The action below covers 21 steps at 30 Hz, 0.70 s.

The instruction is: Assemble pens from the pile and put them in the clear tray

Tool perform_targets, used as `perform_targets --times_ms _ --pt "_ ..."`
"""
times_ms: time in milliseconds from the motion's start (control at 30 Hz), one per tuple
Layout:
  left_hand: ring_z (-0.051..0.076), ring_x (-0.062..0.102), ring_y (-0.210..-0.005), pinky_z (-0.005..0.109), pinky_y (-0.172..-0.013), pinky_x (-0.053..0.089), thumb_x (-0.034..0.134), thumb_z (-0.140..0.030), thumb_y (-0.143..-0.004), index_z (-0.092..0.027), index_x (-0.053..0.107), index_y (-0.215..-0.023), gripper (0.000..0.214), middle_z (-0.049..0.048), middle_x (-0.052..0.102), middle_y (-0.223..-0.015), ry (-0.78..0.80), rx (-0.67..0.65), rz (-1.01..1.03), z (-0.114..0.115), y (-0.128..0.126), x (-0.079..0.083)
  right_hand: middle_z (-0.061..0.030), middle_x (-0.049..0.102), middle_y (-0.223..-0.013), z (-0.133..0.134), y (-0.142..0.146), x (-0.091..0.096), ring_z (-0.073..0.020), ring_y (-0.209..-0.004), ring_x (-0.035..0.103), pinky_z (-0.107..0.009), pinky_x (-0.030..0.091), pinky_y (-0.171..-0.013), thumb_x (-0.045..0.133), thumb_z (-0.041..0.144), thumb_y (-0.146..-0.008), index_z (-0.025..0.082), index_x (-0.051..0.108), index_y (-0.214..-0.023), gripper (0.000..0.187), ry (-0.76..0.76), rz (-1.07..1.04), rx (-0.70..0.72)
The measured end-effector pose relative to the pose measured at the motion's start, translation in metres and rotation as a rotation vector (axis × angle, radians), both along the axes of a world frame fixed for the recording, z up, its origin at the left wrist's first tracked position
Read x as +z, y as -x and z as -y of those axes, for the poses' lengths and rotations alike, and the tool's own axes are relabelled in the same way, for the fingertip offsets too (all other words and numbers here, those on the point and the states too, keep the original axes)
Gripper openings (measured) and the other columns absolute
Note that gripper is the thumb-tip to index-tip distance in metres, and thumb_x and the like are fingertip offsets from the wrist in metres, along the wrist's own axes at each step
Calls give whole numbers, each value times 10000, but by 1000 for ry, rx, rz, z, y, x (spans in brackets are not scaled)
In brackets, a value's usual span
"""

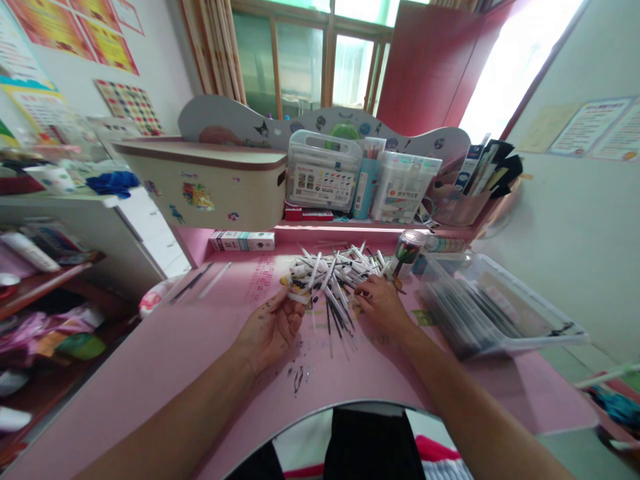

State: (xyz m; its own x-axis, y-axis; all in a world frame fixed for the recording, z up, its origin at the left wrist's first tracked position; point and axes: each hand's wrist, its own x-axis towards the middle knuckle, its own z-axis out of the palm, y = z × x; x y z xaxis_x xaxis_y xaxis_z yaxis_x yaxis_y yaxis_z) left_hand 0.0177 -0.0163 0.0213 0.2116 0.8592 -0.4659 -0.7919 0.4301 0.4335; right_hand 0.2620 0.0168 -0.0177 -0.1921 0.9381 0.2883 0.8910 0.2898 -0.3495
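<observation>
A heap of white and black pens [336,273] lies on the pink desk [165,360], just beyond both hands. My left hand [273,327] sits palm up at the heap's near left edge, fingers curled round a small white pen piece [298,297]. My right hand [381,301] rests palm down on the heap's right side, fingers bent in among the pens; what they grip is hidden. Ink smudges [299,377] mark the desk in front of the hands.
A clear plastic case [500,307] with dark refills stands open at the right. A round pen tin [406,253] is behind my right hand. Marker boxes [323,170] fill the shelf at the back. Loose pencils [200,281] lie at the left.
</observation>
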Motion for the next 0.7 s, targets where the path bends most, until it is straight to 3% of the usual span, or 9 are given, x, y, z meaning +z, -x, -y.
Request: perform_targets --times_ms 167,400,500,700 --pt "121 656 -438 168 -412 546 403 -170 -1021 -120 611 -836 283 55 692 -599 16 -4 8 1 0 -2 -102 636 -1056 4 9 4 -212 -944 577 -305 414 -807 551 182 -929 218 751 -1097 264 45 108 -6" --pt "125 656 -433 173 -414 551 437 -131 -1003 -121 624 -847 244 46 684 -579 -1 -9 10 2 -1 -1 -118 613 -1115 -9 14 14 -274 -992 582 -344 424 -798 597 205 -874 321 617 -1355 496 105 368 37" --pt "129 656 -424 175 -407 549 431 -126 -1004 -120 618 -827 258 46 677 -557 -1 1 -10 2 0 -1 -120 618 -1140 -18 19 16 -272 -993 582 -342 433 -818 611 171 -854 307 644 -1314 482 103 382 64" --pt "121 659 -435 173 -420 558 441 -120 -1001 -123 613 -845 232 35 682 -568 -29 22 -24 0 2 -5 -131 636 -1052 -24 23 15 -273 -965 582 -341 429 -798 562 123 -892 214 751 -1049 262 63 362 83"
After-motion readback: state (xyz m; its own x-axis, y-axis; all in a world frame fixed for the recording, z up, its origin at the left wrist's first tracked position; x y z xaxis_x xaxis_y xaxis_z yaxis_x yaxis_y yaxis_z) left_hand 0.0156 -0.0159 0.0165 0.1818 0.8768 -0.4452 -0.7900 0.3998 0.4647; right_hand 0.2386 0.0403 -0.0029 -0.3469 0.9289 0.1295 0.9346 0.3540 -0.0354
